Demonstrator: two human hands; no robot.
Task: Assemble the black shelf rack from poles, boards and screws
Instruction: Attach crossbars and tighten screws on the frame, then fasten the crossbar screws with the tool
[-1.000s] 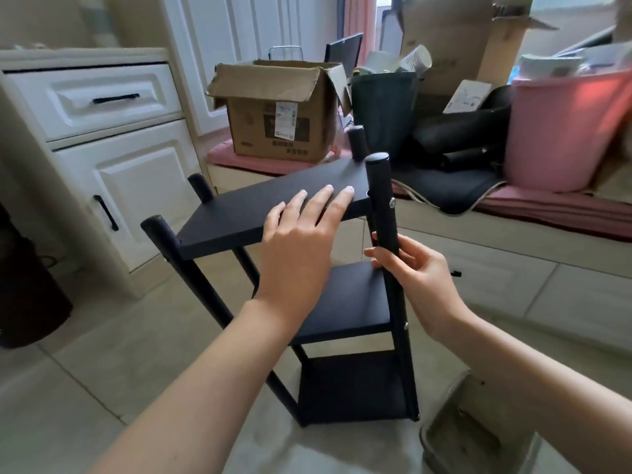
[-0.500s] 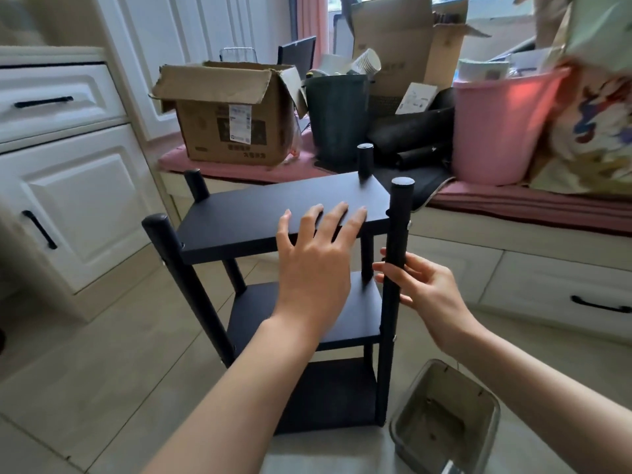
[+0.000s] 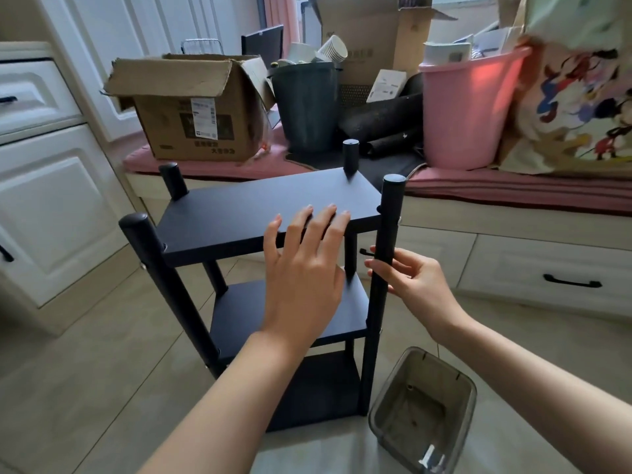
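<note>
I see the rack's top board (image 3: pixel 266 203) as matt black, smooth, probably laminated wood. Its near right pole (image 3: pixel 384 254) has a slight satin sheen. At twelve o'clock, the box (image 3: pixel 191 107) is rough brown cardboard; at two o'clock, the bucket (image 3: pixel 468 111) is glossy pink plastic. At five o'clock, the bin (image 3: pixel 422 410) looks like translucent grey plastic.

Matte black shelf rack (image 3: pixel 260 203); pink bucket (image 3: pixel 468 111); dark grey bin (image 3: pixel 307 107); brown cardboard box (image 3: pixel 191 121); white cabinets (image 3: pixel 51 206) with black handles; cartoon-print bag (image 3: pixel 578 107); beige floor tiles (image 3: pixel 102 364).
</note>
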